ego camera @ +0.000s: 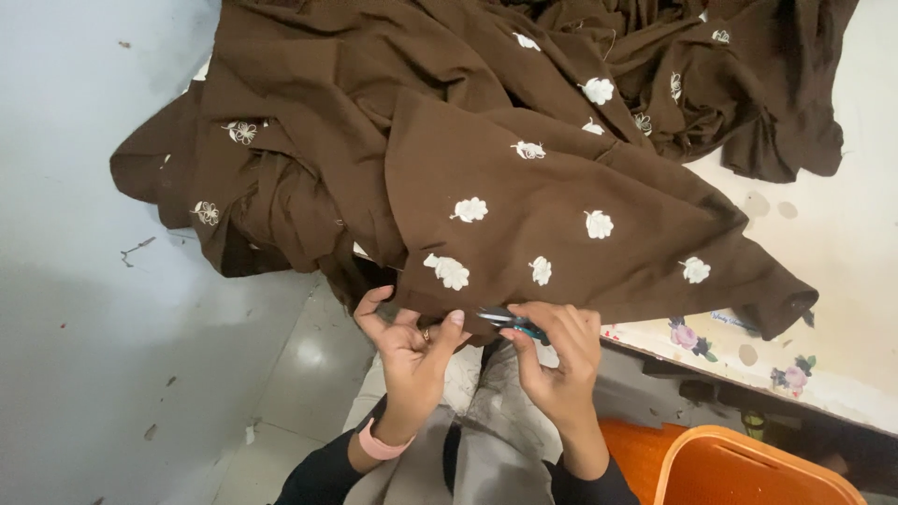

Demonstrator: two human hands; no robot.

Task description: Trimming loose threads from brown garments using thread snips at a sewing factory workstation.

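Two hands meet at the near hem of a big brown cloth (486, 168) sewn with small white flowers. My left hand (407, 348) pinches the hem between thumb and fingers, and a pink band sits on that wrist. My right hand (561, 360) is closed around a small teal-handled snipper (510, 323), its tip right at the fabric edge just beside the left thumb.

I judge the cloth soft, limp and fairly light: it lies in loose folds and droops over the table's edge, so it will slide and bunch if tugged. The hem, held taut between two fingers close to the blades, looks like the best place to grip; the embroidered flowers seem more delicate.

The cloth is heaped on a pale table (842, 252) with a flowered cover showing at its near edge. To the left stands a grey-white wall (84, 234), below is a tiled floor (309, 365), and an orange plastic bin (748, 468) sits at lower right.
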